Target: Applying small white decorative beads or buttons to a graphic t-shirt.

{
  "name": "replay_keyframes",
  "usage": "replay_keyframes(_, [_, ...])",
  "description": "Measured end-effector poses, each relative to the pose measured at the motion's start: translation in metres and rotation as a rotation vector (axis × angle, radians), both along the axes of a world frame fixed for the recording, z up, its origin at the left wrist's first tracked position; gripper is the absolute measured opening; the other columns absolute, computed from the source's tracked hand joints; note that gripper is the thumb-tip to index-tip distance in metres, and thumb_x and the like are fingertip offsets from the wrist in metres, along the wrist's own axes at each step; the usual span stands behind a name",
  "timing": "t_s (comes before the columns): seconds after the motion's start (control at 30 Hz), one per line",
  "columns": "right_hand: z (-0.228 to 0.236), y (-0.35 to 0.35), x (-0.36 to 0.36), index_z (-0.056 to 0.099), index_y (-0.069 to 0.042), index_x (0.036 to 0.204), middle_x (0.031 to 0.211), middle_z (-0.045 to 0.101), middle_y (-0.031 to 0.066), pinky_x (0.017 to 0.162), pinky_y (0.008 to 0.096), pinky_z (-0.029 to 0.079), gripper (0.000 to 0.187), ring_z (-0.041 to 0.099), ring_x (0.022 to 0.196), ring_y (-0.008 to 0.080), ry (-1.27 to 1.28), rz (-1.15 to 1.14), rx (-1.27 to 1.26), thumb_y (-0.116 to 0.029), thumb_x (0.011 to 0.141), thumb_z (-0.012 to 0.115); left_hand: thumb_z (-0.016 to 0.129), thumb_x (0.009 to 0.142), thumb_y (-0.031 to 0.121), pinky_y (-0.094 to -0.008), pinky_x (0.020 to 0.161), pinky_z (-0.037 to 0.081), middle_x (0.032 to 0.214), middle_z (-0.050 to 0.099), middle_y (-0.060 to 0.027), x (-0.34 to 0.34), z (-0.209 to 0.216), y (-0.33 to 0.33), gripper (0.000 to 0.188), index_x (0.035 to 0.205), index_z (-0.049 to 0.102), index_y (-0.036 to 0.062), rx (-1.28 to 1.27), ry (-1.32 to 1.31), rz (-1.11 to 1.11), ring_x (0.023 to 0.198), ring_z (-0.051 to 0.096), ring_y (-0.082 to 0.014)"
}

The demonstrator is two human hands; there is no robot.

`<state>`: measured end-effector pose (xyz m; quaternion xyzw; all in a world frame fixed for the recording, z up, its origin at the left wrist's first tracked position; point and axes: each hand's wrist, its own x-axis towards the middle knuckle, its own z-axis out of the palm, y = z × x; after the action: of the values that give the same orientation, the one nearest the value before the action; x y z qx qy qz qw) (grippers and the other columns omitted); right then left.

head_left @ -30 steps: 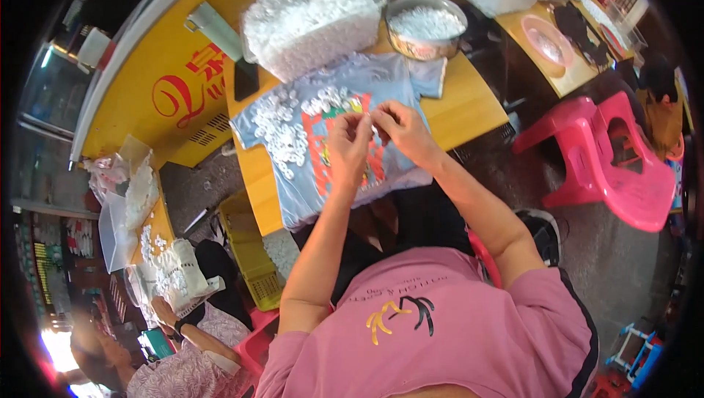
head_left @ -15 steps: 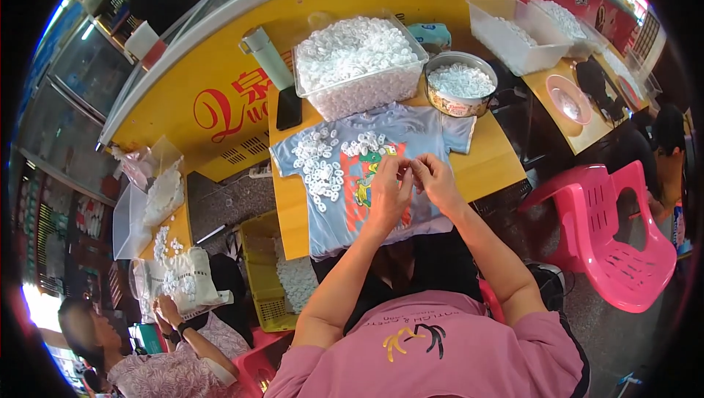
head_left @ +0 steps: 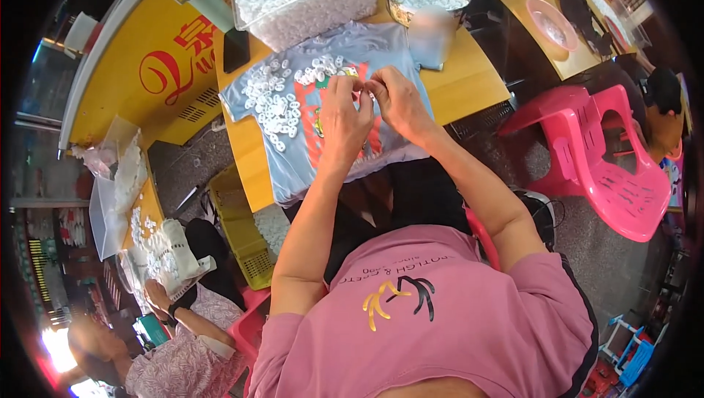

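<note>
My left hand [head_left: 346, 116] and my right hand [head_left: 400, 105] meet fingertip to fingertip above a grey-blue T-shirt [head_left: 282, 174] spread over the table's near edge. Both pinch closed; whatever is between the fingertips is too small and covered to make out. Under them the shirt carries a red, green and yellow print [head_left: 309, 108], partly hidden by my hands. Loose small white oval plastic pieces [head_left: 273, 101] lie scattered on the shirt's left side. A smaller cluster of white pieces [head_left: 317, 69] sits just beyond my left hand.
Beyond the shirt stand a clear bin [head_left: 308, 26] heaped with white pieces and a round tin [head_left: 402, 15] of similar ones. A phone [head_left: 236, 50] and a pale green bottle [head_left: 205, 2] are at the left. A co-worker [head_left: 180, 339] sits lower left; a pink chair [head_left: 579, 149] stands right.
The view has shifted, so the table and bins appear higher and farther left. My hands stay together over the shirt, fingertips still pinched.
</note>
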<state>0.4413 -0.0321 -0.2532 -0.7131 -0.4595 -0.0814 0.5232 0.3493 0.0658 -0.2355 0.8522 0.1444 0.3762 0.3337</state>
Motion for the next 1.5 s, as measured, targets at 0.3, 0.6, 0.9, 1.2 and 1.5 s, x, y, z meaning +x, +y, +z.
replay_keyframes(0.3, [-0.002,0.001,0.004,0.058,0.003,0.094,0.075,0.063,0.0155,0.06,0.037,0.047,0.028,0.06,0.065,0.0239,0.639,0.093,-0.085,-0.024,0.097,0.054,0.063,0.087,0.005,-0.0315,0.065,0.051,0.09,0.063,-0.0124,-0.003,-0.007,0.004,0.012,0.098,0.061,-0.0009,-0.302,-0.033,-0.12,0.075,0.064,-0.02])
replay_keyframes(0.6, [0.0,0.005,-0.001,0.057,0.002,0.092,0.066,0.058,0.0074,0.052,0.0317,0.044,0.03,0.054,0.057,0.0123,0.765,0.136,0.017,-0.026,0.098,0.054,0.064,0.088,0.006,-0.0278,0.064,0.052,0.089,0.065,-0.0105,-0.003,-0.004,-0.003,0.01,0.093,0.062,-0.0021,-0.35,-0.083,-0.1,0.072,0.063,-0.0153])
replay_keyframes(0.9, [0.005,0.004,-0.011,0.056,0.001,0.091,0.067,0.055,0.0036,0.049,0.0272,0.042,0.026,0.051,0.055,0.0094,0.407,0.031,0.104,-0.024,0.099,0.055,0.062,0.092,0.013,-0.0239,0.059,0.047,0.078,0.061,-0.0041,-0.008,0.0,-0.003,0.014,0.094,0.06,-0.0007,-0.67,-0.045,-0.215,0.066,0.056,-0.0098])
replay_keyframes(1.2, [0.002,0.001,-0.005,0.056,0.003,0.094,0.071,0.059,0.0123,0.055,0.0338,0.047,0.026,0.057,0.06,0.0161,0.601,0.115,0.049,-0.023,0.097,0.057,0.061,0.092,0.017,-0.0216,0.053,0.039,0.073,0.059,-0.0019,-0.008,-0.004,-0.002,0.016,0.091,0.059,0.0013,-0.961,-0.049,-0.309,0.061,0.051,-0.0067])
replay_keyframes(1.5, [0.018,-0.007,-0.001,0.064,0.0,0.099,0.074,0.059,-0.0012,0.055,0.0226,0.049,0.023,0.053,0.061,0.0052,0.918,0.358,0.036,-0.023,0.095,0.062,0.062,0.09,0.014,-0.0232,0.057,0.043,0.075,0.059,-0.0012,-0.012,-0.012,0.007,0.014,0.092,0.06,0.0011,-0.805,-0.047,-0.229,0.064,0.053,-0.0078])
